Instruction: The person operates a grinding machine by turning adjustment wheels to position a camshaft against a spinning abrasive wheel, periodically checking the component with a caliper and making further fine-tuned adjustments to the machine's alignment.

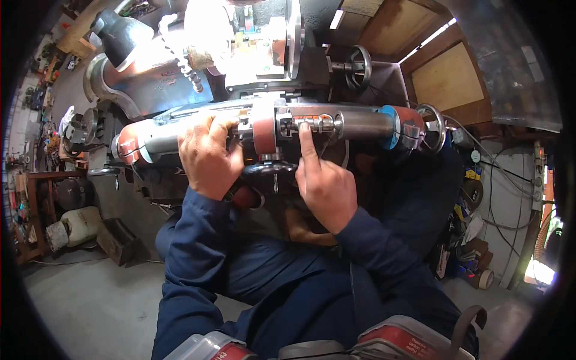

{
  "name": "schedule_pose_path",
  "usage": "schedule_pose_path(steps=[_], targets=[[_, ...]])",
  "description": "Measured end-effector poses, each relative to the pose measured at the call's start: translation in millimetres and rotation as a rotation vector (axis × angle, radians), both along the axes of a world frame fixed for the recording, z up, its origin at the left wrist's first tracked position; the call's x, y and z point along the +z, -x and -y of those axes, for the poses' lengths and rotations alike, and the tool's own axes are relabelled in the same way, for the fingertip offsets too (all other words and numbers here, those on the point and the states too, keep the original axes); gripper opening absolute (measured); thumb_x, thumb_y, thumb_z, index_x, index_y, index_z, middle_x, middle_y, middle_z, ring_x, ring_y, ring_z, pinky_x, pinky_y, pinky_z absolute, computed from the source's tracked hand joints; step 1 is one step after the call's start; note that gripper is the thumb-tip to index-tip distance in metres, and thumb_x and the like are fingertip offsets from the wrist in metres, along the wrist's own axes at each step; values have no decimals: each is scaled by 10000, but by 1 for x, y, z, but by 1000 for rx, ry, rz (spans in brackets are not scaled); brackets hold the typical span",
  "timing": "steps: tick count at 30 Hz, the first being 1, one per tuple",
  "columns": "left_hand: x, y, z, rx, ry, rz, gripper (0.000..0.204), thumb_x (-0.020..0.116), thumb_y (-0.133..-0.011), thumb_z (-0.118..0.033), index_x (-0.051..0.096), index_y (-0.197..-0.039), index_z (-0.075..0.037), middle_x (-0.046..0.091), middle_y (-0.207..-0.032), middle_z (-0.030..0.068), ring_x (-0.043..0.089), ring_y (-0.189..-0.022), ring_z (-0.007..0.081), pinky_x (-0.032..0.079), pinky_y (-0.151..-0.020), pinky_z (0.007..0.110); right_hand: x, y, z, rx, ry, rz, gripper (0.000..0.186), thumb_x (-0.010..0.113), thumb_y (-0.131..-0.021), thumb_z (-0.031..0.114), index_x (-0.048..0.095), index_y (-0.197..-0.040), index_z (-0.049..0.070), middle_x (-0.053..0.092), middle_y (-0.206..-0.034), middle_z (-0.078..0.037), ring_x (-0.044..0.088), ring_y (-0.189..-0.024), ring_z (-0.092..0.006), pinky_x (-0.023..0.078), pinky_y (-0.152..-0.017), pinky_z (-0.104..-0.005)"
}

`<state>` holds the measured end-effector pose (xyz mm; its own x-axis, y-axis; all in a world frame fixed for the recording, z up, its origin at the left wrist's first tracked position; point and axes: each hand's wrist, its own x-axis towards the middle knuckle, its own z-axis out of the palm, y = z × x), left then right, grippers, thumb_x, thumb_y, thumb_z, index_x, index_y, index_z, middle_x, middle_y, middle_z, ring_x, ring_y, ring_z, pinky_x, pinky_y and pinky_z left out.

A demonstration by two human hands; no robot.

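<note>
A horizontal steel cylinder assembly with red and blue collars crosses the middle of the view. My left hand is closed over the bright left steel cylinder, fingers curled over its top; what lies under the fingertips is hidden. A red collar sits just right of this hand. My right hand reaches up with its index finger stretched out and the other fingers bent. That fingertip touches a small shiny stepped metal shaft between the red collar and the right steel cylinder. Below the collar is a black handwheel.
Behind the cylinders stands a machine head with a large round wheel, strongly lit by a black lamp. Handwheels stick out at the right end and at the back. A wooden box is on the floor at left.
</note>
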<state>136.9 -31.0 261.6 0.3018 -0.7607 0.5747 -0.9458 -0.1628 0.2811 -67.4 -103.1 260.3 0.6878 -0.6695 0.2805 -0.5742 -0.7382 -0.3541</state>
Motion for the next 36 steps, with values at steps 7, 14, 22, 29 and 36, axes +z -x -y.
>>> schedule_pose_path(steps=[7, 14, 22, 29, 36], targets=[[16, -16, 2, -230, 62, -234, 306, 593, -867, -201, 677, -1097, -17, 683, -915, 187, 643, -856, 383, 484, -811, 453, 1, 2, -1, -14, 14, 22, 680, 653, -836, 38, 416, -1472, -10, 569, -582, -108, 607, -510, -245, 493, -499, -409], [19, -7, -2, -149, -309, -61, 378, 568, -956, -383, 656, -1218, -124, 698, -977, 130, 640, -889, 338, 447, -818, 423, 1, 3, -2, 6, 38, -36, 681, 622, -848, 102, 409, -1485, -9, 546, -610, -59, 607, -548, -208, 523, -508, -353], [20, -2, -5, -142, -216, -109, 430, 733, -832, -320, 642, -1207, -132, 691, -992, 81, 644, -925, 281, 421, -888, 396, -12, 2, -5, 22, 69, -16, 725, 607, -822, 48, 373, -1506, -9, 530, -606, -70, 609, -561, -204, 540, -528, -363], [11, -5, -4, -175, -98, -135, 453, 805, -747, -226, 657, -1163, -124, 692, -981, 72, 649, -930, 276, 428, -863, 386, -15, 2, -1, 3, 83, -9, 764, 608, -815, 40, 336, -1527, 5, 525, -595, -68, 601, -529, -207, 534, -503, -361], [12, -1, -2, -120, -78, -114, 512, 830, -703, -210, 643, -1168, -105, 674, -988, 66, 637, -938, 277, 430, -854, 395, -19, 2, -3, 37, 61, -9, 760, 629, -808, 32, 346, -1512, -19, 546, -597, -76, 605, -527, -217, 523, -504, -372]])
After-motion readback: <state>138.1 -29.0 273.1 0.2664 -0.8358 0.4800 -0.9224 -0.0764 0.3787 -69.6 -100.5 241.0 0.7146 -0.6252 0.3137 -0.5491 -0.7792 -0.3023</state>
